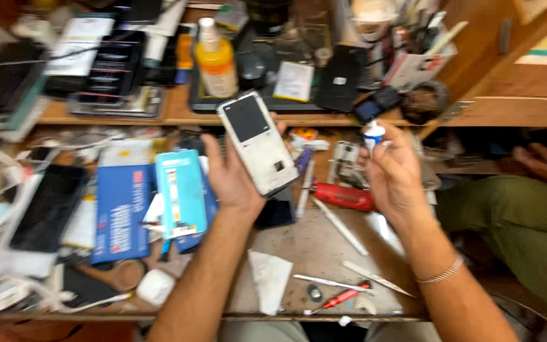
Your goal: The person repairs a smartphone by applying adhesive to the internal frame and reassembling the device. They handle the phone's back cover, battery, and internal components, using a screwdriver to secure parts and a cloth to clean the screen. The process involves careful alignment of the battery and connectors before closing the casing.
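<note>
Cluttered with phone parts, tools and boxes, the wooden tabletop (324,247) sits below a low shelf (178,113) carrying a yellow spray bottle (216,60). The left hand (232,177) is closed around a white phone frame (257,142), held tilted above the tabletop with its dark rectangular panel toward the camera. The right hand (394,174) pinches a small white tube with a blue collar (373,134) between the fingertips, nozzle up, near the frame but apart from it. A red tool (343,195) lies just beneath, between the two hands. To do this well, I judge the frame should be kept steady and level, the nozzle brought close to the edge, and the tube squeezed lightly.
</note>
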